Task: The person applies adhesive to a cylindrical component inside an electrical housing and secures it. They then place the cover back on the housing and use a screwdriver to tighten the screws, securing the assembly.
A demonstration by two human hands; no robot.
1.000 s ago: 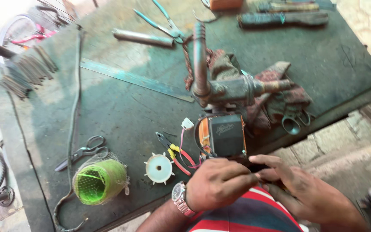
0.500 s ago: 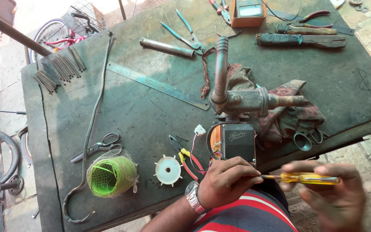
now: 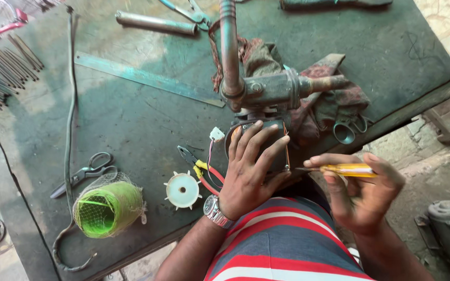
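Since the earlier frame, the left hand (image 3: 251,169) has been spread flat, fingers apart, over the dark motor housing (image 3: 266,136) at the near table edge, while the yellow-handled screwdriver (image 3: 347,169) has been brought in, its tip set against the housing's right side. The right hand (image 3: 360,192) is clamped around the screwdriver handle. Much of the housing is hidden beneath the left palm. Just left, a white fan impeller (image 3: 182,190) and green mesh-wrapped spool (image 3: 108,208) are seen. Beyond, the rusty pipe fitting (image 3: 266,88) is laid on rags, its upright pipe cut off at the top.

Left hand (image 3: 248,171) spread flat; right hand (image 3: 363,192) seemingly pinching.
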